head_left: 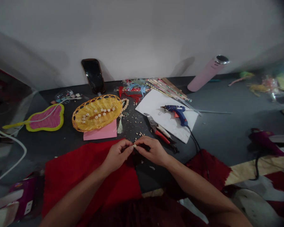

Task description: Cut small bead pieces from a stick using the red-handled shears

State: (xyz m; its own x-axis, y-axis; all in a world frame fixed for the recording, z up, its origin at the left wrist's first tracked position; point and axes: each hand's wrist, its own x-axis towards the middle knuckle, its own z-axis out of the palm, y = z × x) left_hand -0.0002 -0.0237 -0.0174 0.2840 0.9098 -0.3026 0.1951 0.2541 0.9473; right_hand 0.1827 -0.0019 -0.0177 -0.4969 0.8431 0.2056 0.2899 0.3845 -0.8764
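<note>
Between the fingertips of my left hand (120,153) and my right hand (153,150) is a small pale bead-like piece (134,146), pinched from both sides. Its exact kind is too small to make out. Just beyond the fingers lie several loose pale bits (139,134) on the dark table. A yellow woven basket (101,124) farther left holds several small pale flower-like pieces. Right of my hands rest pliers (159,134) with red handles. A blue glue gun (180,113) lies on a white board (151,104).
Red cloth (90,170) spreads under my left arm. A phone (93,75) and a pink bottle (207,74) lean on the wall. Tassels and sticks (168,89) lie behind the board. At left are a pink-and-yellow paddle (46,118) and white cable (23,148); the glue gun's cord (195,140) trails right.
</note>
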